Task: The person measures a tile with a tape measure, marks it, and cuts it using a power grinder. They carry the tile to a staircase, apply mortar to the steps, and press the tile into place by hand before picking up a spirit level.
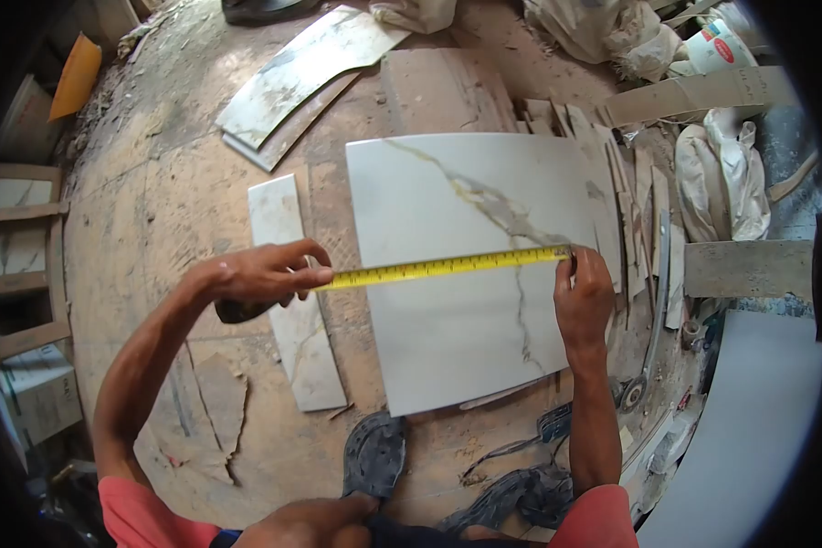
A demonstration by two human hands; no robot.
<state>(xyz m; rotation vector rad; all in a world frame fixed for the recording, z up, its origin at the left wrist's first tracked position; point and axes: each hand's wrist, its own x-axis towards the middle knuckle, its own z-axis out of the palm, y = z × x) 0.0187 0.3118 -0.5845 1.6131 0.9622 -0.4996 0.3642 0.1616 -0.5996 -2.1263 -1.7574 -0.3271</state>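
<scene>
Pinch grip, tape (443, 267) sideways across tile (434, 342)

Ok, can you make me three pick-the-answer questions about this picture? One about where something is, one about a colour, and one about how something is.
1. Where does the tape measure lie?
A. across the big white tile
B. on a chair
C. up a wall

2. What colour is its strip?
A. blue
B. yellow
C. red

3. How is the tape?
A. rolled all the way in
B. snapped in two
C. pulled out straight

Answers:
1 A, the strip runs over the tile's face.
2 B, it is yellow with dark marks.
3 C, it stretches tight between the left hand and the right hand.
</scene>
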